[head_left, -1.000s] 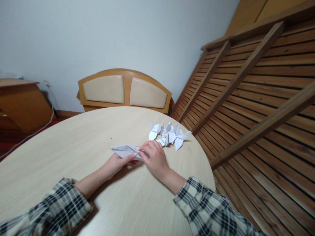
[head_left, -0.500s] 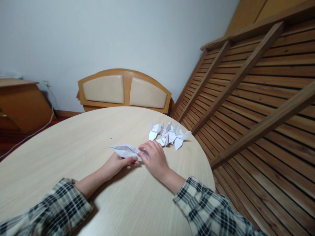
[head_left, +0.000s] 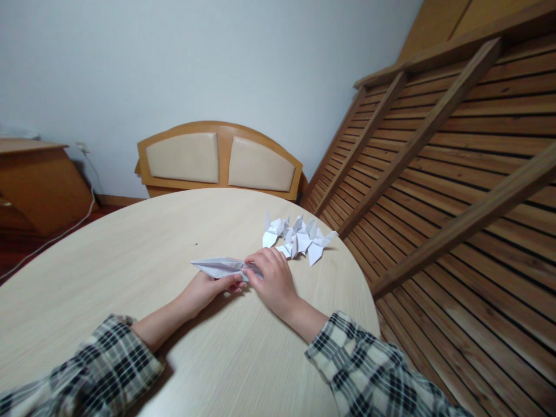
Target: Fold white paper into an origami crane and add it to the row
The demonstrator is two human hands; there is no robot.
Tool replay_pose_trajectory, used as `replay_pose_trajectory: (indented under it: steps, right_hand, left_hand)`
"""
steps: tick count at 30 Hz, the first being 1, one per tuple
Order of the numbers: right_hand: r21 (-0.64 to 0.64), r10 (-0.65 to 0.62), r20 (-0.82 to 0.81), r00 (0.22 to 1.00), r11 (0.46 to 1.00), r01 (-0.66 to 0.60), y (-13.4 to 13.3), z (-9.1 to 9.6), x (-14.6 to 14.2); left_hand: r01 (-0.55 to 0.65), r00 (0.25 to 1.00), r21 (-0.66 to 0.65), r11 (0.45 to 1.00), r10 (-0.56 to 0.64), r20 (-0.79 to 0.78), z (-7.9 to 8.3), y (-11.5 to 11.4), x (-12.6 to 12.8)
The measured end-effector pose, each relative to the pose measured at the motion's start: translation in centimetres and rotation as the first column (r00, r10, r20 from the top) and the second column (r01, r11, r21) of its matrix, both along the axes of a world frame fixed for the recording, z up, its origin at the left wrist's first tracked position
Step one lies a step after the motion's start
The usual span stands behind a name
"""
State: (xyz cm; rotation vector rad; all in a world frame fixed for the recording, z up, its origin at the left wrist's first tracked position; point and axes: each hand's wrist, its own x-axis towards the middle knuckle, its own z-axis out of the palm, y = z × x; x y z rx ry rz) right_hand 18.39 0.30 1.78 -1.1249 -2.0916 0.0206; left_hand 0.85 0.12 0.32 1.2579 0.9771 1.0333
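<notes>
A white, partly folded sheet of paper lies flat and pointed on the round pale wooden table. My left hand grips its near edge from below, thumb on top. My right hand pinches the paper's right end with curled fingers. Just beyond my right hand sits a cluster of several finished white paper cranes. Both my sleeves are plaid.
A wooden chair with two beige padded panels stands at the table's far side. A slatted wooden frame leans along the right. A wooden cabinet and a white cable are at the left by the wall.
The paper's pointed left tip has flattened and shifted slightly left. My hands have barely moved.
</notes>
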Motion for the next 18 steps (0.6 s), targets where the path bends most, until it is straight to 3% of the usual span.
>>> replay_pose_trajectory:
  steps: [7,18]
  right_hand:
    - [0.022,0.001,-0.012,1.000,1.000,-0.001,0.06,-0.09,0.01]
    - [0.035,-0.008,-0.015,1.000,0.999,0.009,0.01,0.05,0.07]
  left_hand:
    - [0.048,0.999,0.079,0.996,-0.048,-0.003,-0.48,0.28,-0.19]
    - [0.000,1.000,0.029,1.000,-0.001,0.021,-0.12,0.09,-0.09]
